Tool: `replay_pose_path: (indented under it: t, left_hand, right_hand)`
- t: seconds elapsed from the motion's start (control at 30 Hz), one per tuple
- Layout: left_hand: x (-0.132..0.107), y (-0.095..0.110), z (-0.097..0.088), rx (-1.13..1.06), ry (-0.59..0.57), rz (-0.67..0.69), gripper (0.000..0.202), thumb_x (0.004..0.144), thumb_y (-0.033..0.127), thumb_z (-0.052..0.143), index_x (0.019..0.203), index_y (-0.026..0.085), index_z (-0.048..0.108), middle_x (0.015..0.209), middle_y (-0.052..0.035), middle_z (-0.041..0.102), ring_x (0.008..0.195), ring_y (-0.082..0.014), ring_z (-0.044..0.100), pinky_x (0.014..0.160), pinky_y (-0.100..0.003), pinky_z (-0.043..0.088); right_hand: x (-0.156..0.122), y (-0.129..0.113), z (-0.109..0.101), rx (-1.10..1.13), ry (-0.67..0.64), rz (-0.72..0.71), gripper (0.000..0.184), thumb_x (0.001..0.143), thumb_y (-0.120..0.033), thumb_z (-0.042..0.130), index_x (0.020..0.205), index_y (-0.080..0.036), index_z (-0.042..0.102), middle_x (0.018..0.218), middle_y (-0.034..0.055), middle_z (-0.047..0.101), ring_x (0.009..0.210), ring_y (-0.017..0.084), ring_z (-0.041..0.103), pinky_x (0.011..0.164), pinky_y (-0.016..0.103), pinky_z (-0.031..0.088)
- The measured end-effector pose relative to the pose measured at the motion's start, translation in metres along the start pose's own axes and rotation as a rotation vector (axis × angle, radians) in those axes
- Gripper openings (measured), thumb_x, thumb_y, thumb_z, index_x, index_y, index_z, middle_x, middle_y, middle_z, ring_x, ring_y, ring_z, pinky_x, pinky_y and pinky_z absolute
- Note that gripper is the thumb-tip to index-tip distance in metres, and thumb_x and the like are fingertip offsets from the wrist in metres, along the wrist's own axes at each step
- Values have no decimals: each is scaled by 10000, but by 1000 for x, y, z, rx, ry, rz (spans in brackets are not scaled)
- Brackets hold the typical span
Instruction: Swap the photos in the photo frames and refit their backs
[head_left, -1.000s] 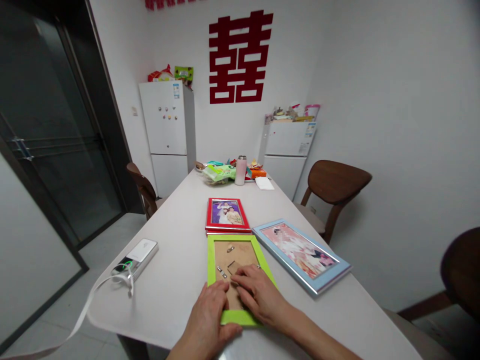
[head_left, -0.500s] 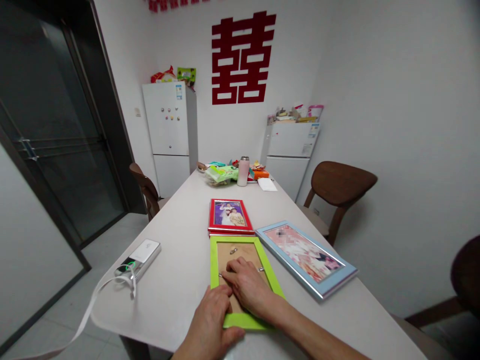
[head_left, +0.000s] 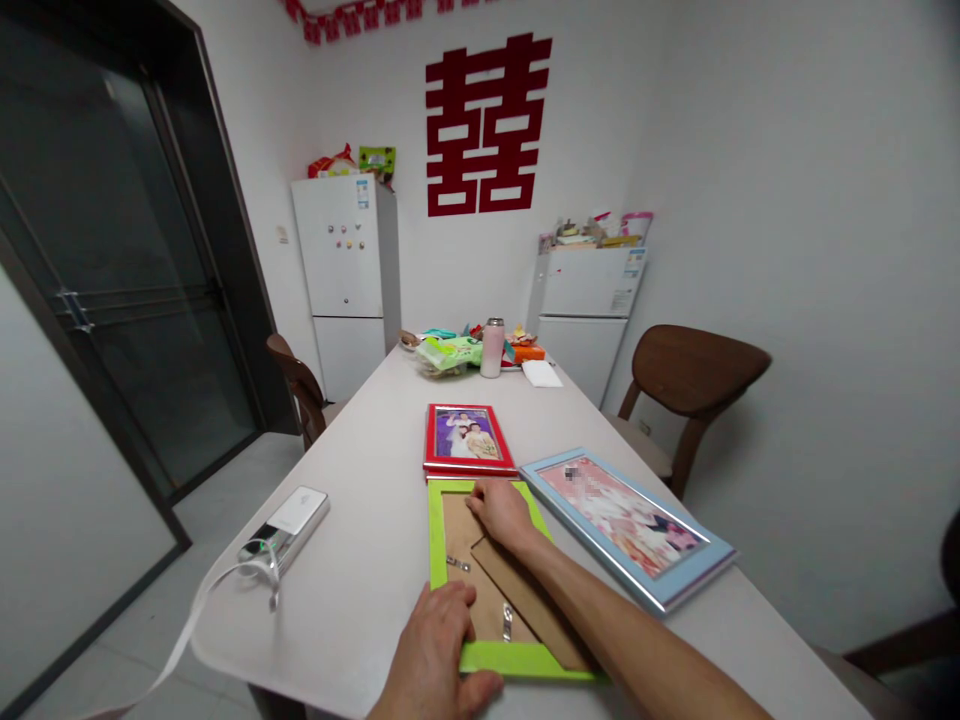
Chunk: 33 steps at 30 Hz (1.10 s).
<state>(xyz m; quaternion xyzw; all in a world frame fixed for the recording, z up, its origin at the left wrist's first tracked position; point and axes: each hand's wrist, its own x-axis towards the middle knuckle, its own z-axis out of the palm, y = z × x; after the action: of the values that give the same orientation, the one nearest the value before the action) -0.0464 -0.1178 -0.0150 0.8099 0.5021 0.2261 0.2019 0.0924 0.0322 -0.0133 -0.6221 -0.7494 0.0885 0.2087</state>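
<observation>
Here's the green frame (head_left: 484,590), lying flat with its brown backing (head_left: 459,530) up, at the near end of the pale surface (head_left: 352,600). The left hand (head_left: 439,645) sits at its seven o'clock corner, fingers over the border, thumb spread along the bottom rim; whether that grip pinches or merely rests, I can't tell. Up at twelve, the right hand (head_left: 504,515) works with fingers bunched low against the top of the backing, and whatever's under that grip is hidden, so no telling if it grasps anything. One silver clip (head_left: 458,564) shows at nine, another clip (head_left: 508,622) at six, and the stand (head_left: 525,590) slants toward five, partly beneath the right forearm (head_left: 600,600). Just beyond, at twelve, lies the red frame (head_left: 471,440), picture up; the blue frame (head_left: 637,530) angles away at two. Out at nine, well apart, rests the power bank (head_left: 289,525) with its white cord (head_left: 196,610). Far off at twelve stands the pink bottle (head_left: 493,350).
</observation>
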Motion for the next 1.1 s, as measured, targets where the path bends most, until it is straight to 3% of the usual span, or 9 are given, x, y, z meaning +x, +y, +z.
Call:
replay_pose_path:
  t: [0.23, 0.43, 0.57, 0.63, 0.7, 0.77, 0.9, 1.0, 1.1]
  left_hand:
    - [6, 8, 6, 30, -28, -66, 595, 493, 196, 671, 1047, 93, 480, 1185, -172, 462, 1106, -313, 395, 960, -477, 266]
    - [3, -2, 1, -96, 117, 5, 286, 543, 195, 643, 788, 160, 500, 1022, -115, 529, 956, -251, 483, 863, -401, 369]
    - [2, 6, -10, -280, 252, 7, 193, 645, 313, 575, 719, 191, 445, 972, -96, 532, 924, -232, 501, 797, -350, 409]
    - [5, 15, -7, -416, 325, -10, 239, 692, 428, 506, 697, 205, 420, 986, -88, 533, 958, -240, 498, 803, -350, 407]
    - [10, 26, 2, -584, 342, -12, 336, 717, 550, 405, 702, 215, 407, 1025, -85, 531, 999, -247, 489, 818, -353, 406]
    - [16, 38, 13, -717, 307, 4, 404, 711, 616, 350, 719, 217, 409, 1083, -91, 516, 1045, -255, 467, 840, -359, 400]
    - [33, 66, 15, -825, 235, 75, 377, 680, 585, 458, 711, 212, 412, 1127, -105, 502, 1118, -264, 405, 918, -392, 333]
    - [52, 95, -5, -954, 216, 71, 404, 660, 500, 552, 911, 210, 425, 1214, -114, 449, 1163, -250, 359, 955, -400, 291]
    - [75, 125, -25, -1184, 222, 70, 612, 652, 412, 605, 1163, 238, 316, 1255, -97, 420, 1178, -229, 342, 951, -366, 305]
  right_hand:
    - [11, -2, 0, 112, 64, 97, 94, 657, -174, 513, 654, -134, 597, 678, 88, 636, 654, 167, 558, 556, 239, 328]
    - [-13, 23, -45, 368, 150, 32, 262, 748, -323, 396, 728, -161, 601, 755, 52, 641, 712, 158, 564, 645, 245, 393]
    - [-53, 51, -66, 602, 231, 183, 408, 780, -408, 283, 935, -144, 553, 857, 87, 623, 731, 174, 573, 624, 274, 437]
    - [-79, 47, -61, 984, 161, 324, 417, 759, -475, 321, 919, -165, 550, 785, 74, 625, 687, 173, 576, 610, 286, 448]
    - [-101, 30, -49, 1303, -87, 312, 402, 749, -509, 355, 886, -188, 555, 778, 60, 621, 687, 168, 576, 623, 300, 450]
    - [-115, 9, -39, 1565, -183, 315, 390, 744, -519, 373, 831, -184, 555, 756, 53, 609, 679, 159, 575, 643, 309, 450]
    - [-118, -4, -42, 1783, -14, 395, 310, 611, -466, 586, 752, -192, 548, 686, 18, 588, 617, 135, 555, 572, 254, 446]
    - [-109, 18, -67, 1771, 186, 419, 285, 573, -395, 642, 760, -197, 556, 652, -5, 584, 571, 110, 539, 540, 218, 440]
    - [-96, 56, -98, 1640, 250, 371, 327, 651, -359, 578, 939, -207, 556, 664, -13, 600, 533, 103, 538, 515, 219, 446]
